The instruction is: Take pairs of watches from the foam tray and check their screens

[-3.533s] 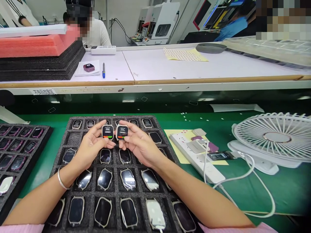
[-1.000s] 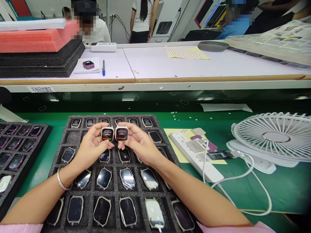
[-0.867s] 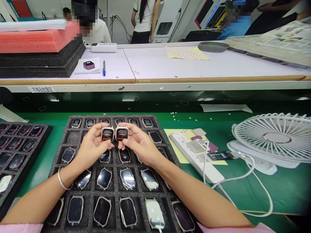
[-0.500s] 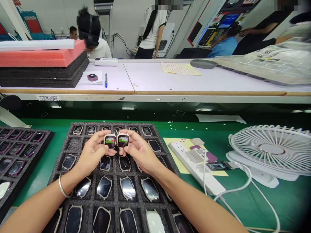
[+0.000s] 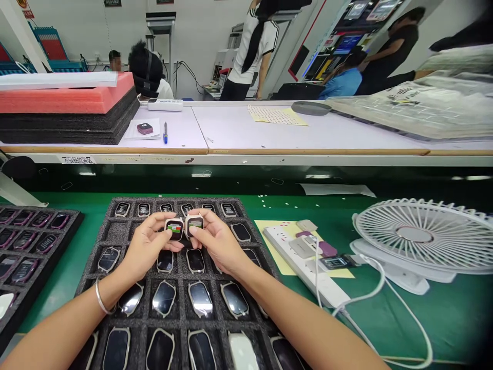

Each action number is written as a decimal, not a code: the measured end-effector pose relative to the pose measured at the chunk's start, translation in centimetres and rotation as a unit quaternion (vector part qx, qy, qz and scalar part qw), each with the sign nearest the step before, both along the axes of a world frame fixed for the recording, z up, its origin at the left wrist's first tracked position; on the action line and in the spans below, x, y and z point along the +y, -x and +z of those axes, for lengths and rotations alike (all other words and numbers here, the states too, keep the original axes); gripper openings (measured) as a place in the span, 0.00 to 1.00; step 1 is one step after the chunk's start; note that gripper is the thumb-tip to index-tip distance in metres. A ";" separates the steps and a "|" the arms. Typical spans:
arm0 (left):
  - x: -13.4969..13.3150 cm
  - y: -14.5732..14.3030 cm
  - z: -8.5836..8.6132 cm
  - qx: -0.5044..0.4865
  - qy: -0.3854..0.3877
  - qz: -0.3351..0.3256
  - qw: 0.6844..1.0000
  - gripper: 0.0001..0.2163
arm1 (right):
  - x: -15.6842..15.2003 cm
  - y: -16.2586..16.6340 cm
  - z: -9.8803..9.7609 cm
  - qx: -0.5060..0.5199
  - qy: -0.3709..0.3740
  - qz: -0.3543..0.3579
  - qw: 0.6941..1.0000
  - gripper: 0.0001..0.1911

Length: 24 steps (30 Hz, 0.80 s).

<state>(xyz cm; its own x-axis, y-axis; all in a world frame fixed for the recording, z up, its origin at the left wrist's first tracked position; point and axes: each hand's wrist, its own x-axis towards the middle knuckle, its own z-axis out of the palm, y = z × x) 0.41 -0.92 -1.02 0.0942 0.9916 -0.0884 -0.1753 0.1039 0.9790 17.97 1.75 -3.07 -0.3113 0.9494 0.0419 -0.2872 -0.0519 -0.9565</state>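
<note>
My left hand [image 5: 149, 241] pinches a smartwatch body [image 5: 175, 229] by its edges, its lit screen showing green and red bars. Close beside it, my right hand [image 5: 216, 239] grips a second smartwatch body [image 5: 193, 224], also lit, with the thumb over the lower part of its screen. Both watches are strapless with pale frames and face me. Under my hands lies a dark foam tray [image 5: 144, 324] whose compartments hold several more watch bodies, such as a dark-screened one [image 5: 202, 299]. Part of the tray is hidden by my hands and forearms.
Left of the tray is another foam tray [image 5: 57, 257] with purple-framed watches. A white power strip [image 5: 308, 272] with cables and a white fan [image 5: 416, 241] stand to the right. Behind runs a raised shelf [image 5: 231, 133] bearing foam sheets [image 5: 65, 123]. Several people are beyond it.
My right thumb has moved onto the screen of the right watch, covering its lower part. The camera view has shifted slightly; both watches stay held side by side.
</note>
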 end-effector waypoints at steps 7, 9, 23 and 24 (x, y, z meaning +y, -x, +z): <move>0.3 0.1 0.4 -0.023 -0.009 0.011 1.000 0.17 | 0.2 0.1 0.4 0.009 -0.009 0.006 1.000 0.20; 0.4 0.1 0.6 -0.026 -0.017 0.008 0.999 0.17 | 0.3 0.1 0.6 0.015 -0.015 0.002 1.000 0.21; 3.7 0.3 10.1 -0.024 -0.173 -0.011 0.985 0.21 | 4.6 0.3 10.4 0.072 -0.124 0.033 0.989 0.17; 4.3 0.2 11.3 -0.025 -0.199 -0.005 0.980 0.22 | 5.3 0.3 12.0 0.071 -0.151 0.032 0.985 0.16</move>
<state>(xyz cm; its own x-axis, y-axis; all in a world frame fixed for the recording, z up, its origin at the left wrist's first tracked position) 0.26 3.40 10.32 0.0990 0.9454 0.3106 -0.2245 -0.2829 0.9325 17.69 7.04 8.88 -0.3401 0.8659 0.3670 -0.4251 0.2065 -0.8813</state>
